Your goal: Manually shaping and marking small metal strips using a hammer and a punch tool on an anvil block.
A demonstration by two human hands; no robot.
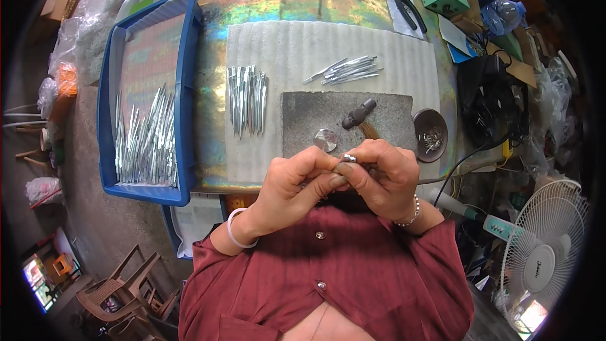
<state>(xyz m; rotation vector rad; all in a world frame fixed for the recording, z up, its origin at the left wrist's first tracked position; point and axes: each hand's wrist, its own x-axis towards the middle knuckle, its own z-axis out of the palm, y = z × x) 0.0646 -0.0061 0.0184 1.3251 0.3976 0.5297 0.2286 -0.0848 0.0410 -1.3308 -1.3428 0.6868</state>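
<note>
While your left hand [297,180] and right hand [379,173] pinch 1 small silver piece [348,158] together, a hammer [358,114] lies just beyond.

One fisheye view from the person's head looks steeply down, close over the hands. The workbench [328,0] stretches toward twelve o'clock, the person's own shirt [334,278] at six.
</note>
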